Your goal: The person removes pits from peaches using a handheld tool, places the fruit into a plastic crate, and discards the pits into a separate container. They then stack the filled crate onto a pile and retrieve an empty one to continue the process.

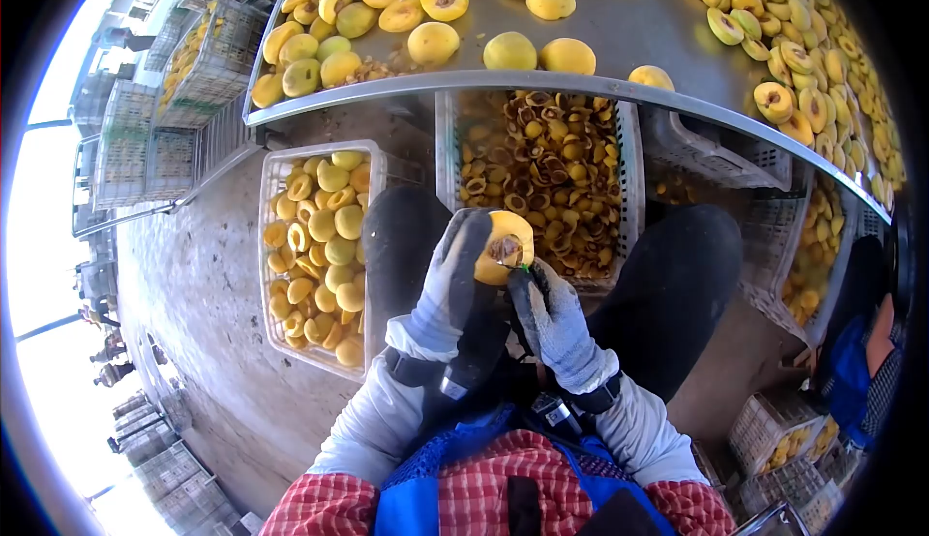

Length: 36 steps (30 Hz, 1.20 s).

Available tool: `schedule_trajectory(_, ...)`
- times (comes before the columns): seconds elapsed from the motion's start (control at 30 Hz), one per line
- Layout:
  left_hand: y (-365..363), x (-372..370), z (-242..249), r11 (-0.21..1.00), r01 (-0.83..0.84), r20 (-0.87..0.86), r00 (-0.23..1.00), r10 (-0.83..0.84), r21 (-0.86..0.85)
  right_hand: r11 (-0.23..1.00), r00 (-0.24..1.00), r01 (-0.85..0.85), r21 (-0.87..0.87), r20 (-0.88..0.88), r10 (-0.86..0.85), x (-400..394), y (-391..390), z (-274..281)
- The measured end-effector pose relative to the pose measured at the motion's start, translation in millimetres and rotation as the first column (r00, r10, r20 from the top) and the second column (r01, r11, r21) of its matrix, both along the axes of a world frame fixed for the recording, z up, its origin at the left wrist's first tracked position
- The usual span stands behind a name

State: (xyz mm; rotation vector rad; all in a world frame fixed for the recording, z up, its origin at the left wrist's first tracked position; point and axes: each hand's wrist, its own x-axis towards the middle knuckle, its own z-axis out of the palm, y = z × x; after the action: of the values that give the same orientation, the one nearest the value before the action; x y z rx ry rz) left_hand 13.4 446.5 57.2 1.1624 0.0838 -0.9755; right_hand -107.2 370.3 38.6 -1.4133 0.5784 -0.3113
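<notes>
My left hand [450, 280], in a grey glove, is closed around a halved yellow peach [505, 246] whose cut face and pit hollow face me. My right hand [554, 318], also gloved, grips a small green-handled pitting tool [527, 273] with its tip against the peach's pit hollow. Both hands are held over my lap, just below the edge of the metal table [619, 28].
The table holds whole and halved peaches [433, 43]. Beneath it a white crate of pits and scraps [547, 163] stands ahead, and a crate of peach halves [324, 246] sits on the floor at left. More crates stand at right, beside another person's blue sleeve [852, 372].
</notes>
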Motion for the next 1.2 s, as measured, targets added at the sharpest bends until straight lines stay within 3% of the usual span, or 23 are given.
schedule_trajectory(0.07,1.8,-5.2,-6.0,0.993,0.035,0.481,0.872,-0.088,0.117,0.999,1.0,0.011,0.037,-0.002,-0.011,0.5,4.3,2.6)
schedule_trajectory(0.13,-4.2,-17.8,-7.7,0.987,-0.069,0.533,0.846,-0.018,0.142,0.995,0.999,0.039,0.092,0.007,-0.04,-2.7,6.9,3.4)
schedule_trajectory(0.23,-7.2,-35.4,-7.1,0.974,-0.221,0.539,0.827,0.158,0.054,0.997,0.999,0.032,-0.067,-0.024,-0.033,-11.3,16.6,1.0)
schedule_trajectory(0.27,-6.6,-37.7,-7.9,0.968,-0.239,0.59,0.794,0.148,0.079,0.999,0.999,-0.025,-0.043,-0.026,0.024,-12.7,15.6,-0.6)
schedule_trajectory(0.37,-5.3,-43.1,-6.4,0.961,-0.275,0.534,0.811,0.238,-0.01,0.945,0.997,-0.047,-0.324,0.046,0.066,-21.7,19.7,-12.1)
schedule_trajectory(0.47,-0.2,-43.3,-6.9,0.981,-0.195,0.414,0.892,0.182,-0.01,0.995,0.997,-0.024,-0.097,0.073,0.031,-18.6,17.1,-12.2)
schedule_trajectory(0.57,2.2,-44.8,-9.7,0.98,-0.181,0.371,0.907,0.199,-0.082,0.996,1.0,-0.015,0.092,-0.013,0.016,-25.2,23.2,-13.5)
schedule_trajectory(0.63,3.2,-42.9,-11.0,0.989,-0.144,0.402,0.908,0.118,0.033,0.998,0.999,-0.047,0.052,-0.017,0.048,-25.2,22.6,-19.3)
schedule_trajectory(0.7,8.8,-32.9,-14.2,0.989,0.003,0.401,0.914,-0.062,0.147,0.994,0.99,-0.111,-0.021,-0.086,0.109,-28.6,17.4,-25.9)
schedule_trajectory(0.73,10.0,-30.1,-20.6,0.986,0.035,0.402,0.91,-0.099,0.165,0.981,0.991,-0.128,0.143,-0.029,0.133,-30.1,18.7,-34.7)
schedule_trajectory(0.83,14.6,-31.4,-24.4,0.995,0.01,0.392,0.919,-0.049,0.099,0.942,0.994,-0.108,0.318,0.013,0.11,-29.0,24.8,-36.3)
schedule_trajectory(0.9,13.9,-34.8,-12.0,0.975,-0.014,0.607,0.785,-0.126,0.221,0.891,0.998,-0.047,0.451,-0.024,0.065,-27.8,34.3,-30.4)
schedule_trajectory(0.97,14.8,-34.0,-9.0,0.962,-0.032,0.765,0.613,-0.196,0.272,0.755,0.99,-0.052,0.653,-0.065,0.125,-27.7,31.1,-17.2)
schedule_trajectory(1.03,18.1,-25.5,-13.1,0.961,-0.016,0.874,0.421,-0.243,0.276,0.472,0.957,-0.084,0.878,-0.061,0.284,-23.8,17.4,9.9)
schedule_trajectory(1.07,21.2,-20.7,-16.7,0.974,0.071,0.84,0.496,-0.22,0.214,0.373,0.957,-0.126,0.919,0.013,0.289,-25.1,17.4,7.4)
schedule_trajectory(1.17,24.7,-15.7,-16.3,0.956,0.282,0.412,0.882,-0.228,-0.075,-0.246,0.908,-0.351,0.903,0.393,0.145,-27.1,21.8,-2.7)
schedule_trajectory(1.2,28.5,-15.2,-19.0,0.946,0.324,0.337,0.894,-0.297,-0.025,-0.428,0.927,-0.338,0.838,0.374,0.0,-25.7,31.0,-1.6)
